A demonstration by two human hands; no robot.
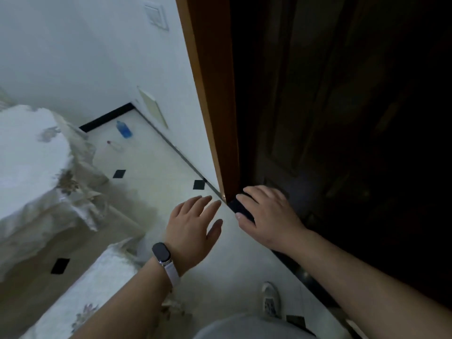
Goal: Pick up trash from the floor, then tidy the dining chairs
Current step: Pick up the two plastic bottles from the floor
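White plastered wall with a switch plate and a pale panel low down. Black skirting runs along the far wall's foot. The floor is pale tile with small black insets. A brown wooden door frame borders a dark, unlit panelled door. Cloth-covered furniture, white with a floral print, stands at left. Light is dim and cool.

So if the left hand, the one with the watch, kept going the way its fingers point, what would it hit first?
Probably the foot of the wooden door frame, just beyond the left hand and its straight fingertips. Depth is unclear, so the hand may be well above the floor.
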